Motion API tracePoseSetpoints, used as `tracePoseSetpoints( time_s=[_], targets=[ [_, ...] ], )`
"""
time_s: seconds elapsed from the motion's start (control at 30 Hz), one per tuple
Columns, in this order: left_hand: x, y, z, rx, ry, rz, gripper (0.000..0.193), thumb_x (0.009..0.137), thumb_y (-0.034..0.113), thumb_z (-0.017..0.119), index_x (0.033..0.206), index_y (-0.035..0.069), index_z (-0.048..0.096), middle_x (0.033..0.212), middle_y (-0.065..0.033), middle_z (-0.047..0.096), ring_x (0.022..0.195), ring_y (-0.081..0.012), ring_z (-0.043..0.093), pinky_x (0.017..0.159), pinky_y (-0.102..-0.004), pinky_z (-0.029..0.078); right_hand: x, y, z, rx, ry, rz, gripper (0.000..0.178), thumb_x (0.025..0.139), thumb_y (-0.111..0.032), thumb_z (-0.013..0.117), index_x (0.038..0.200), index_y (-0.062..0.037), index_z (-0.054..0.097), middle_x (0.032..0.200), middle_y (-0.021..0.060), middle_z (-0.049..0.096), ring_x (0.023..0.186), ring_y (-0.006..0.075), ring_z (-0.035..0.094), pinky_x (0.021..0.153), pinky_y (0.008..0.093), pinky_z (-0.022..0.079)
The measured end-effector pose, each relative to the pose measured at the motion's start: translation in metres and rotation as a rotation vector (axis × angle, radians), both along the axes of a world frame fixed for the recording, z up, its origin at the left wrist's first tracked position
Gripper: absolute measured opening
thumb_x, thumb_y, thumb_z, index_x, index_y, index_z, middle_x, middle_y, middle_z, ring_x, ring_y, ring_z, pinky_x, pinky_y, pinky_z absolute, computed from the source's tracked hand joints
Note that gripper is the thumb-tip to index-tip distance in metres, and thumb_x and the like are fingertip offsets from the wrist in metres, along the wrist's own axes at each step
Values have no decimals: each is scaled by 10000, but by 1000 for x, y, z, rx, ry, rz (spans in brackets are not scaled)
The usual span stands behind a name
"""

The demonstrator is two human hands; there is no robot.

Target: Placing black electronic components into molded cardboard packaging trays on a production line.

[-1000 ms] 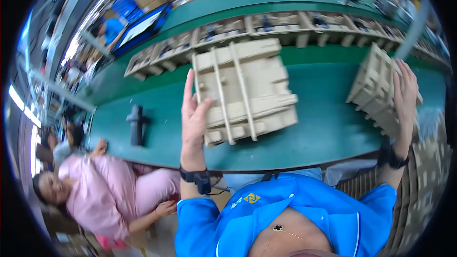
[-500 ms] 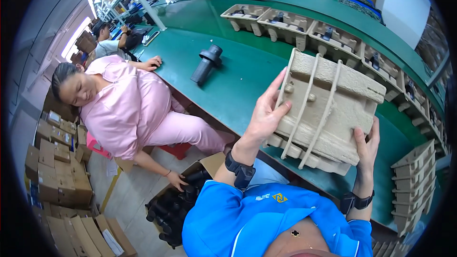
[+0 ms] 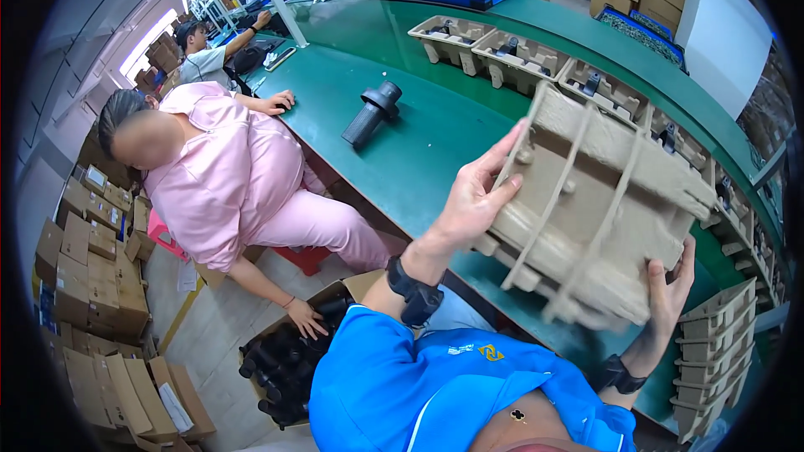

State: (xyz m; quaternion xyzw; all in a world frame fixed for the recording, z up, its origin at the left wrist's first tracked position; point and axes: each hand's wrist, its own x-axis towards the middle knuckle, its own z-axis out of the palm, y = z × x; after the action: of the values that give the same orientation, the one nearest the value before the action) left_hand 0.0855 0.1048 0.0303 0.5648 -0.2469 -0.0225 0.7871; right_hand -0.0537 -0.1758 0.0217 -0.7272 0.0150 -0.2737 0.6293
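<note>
Between my two hands I hold a beige molded-pulp tray (image 3: 578, 201), its ribbed face toward me and tilted above the green workbench. My left hand (image 3: 481, 197) grips its left edge, thumb on the near face. At the lower right edge, my right hand (image 3: 670, 289) closes on it with the thumb in front. The tray's far side is hidden, and its lower edge is blurred. On the bench to the left lies a black cylindrical part (image 3: 371, 114) with a ribbed body and a wide collar.
Pulp trays with black parts (image 3: 521, 59) line the bench's far side. A stack of pulp trays (image 3: 712, 351) stands at the right. At left, a seated co-worker in pink (image 3: 243, 167) reaches into a carton of black parts (image 3: 285, 360). Cardboard boxes (image 3: 100, 276) fill the far left.
The tray in my hands has shifted right and tilted slightly, both hands moving with it. The view has shifted a little. The co-worker's head has turned downward.
</note>
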Motion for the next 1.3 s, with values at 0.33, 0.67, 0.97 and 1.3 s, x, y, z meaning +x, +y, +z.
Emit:
tracePoseSetpoints(
  time_s=[0.33, 0.67, 0.97, 1.3],
  targets=[
    [25, 31, -7, 306, -324, 246, 658, 862, -127, 484, 1471, 67, 331, 1354, -57, 516, 1037, -73, 530, 919, -201, 392, 5, -8, -8, -171, 69, -58, 701, 868, -354, 705, 1347, 49, 388, 1119, 122, 599, 1043, 181, 556, 932, 285, 406],
    [19, 49, -6, 111, -68, 152, 656, 866, -122, 483, 1473, 68, 327, 1312, -30, 535, 1058, -81, 526, 938, -218, 403, -14, -87, -71, 29, 280, -98, 613, 945, -344, 592, 1416, -8, 385, 1307, 141, 535, 1208, 171, 487, 1041, 314, 340],
    [-27, -10, 24, -63, -274, -43, 664, 859, -136, 504, 1468, 68, 336, 1387, -58, 489, 1176, -105, 499, 1003, -243, 382, -31, 0, 3, -666, 29, -50, 721, 887, -282, 681, 1441, 13, 326, 1426, 194, 414, 1311, 234, 395, 1078, 356, 307],
    [-24, -1, 15, -124, -229, 28, 636, 865, -136, 509, 1455, 43, 351, 1442, -69, 440, 1190, -117, 502, 1011, -253, 382, 6, 48, 34, -209, -76, -73, 864, 761, -167, 815, 1426, 44, 305, 1355, 137, 479, 1210, 199, 479, 1029, 319, 355]
  ],
)
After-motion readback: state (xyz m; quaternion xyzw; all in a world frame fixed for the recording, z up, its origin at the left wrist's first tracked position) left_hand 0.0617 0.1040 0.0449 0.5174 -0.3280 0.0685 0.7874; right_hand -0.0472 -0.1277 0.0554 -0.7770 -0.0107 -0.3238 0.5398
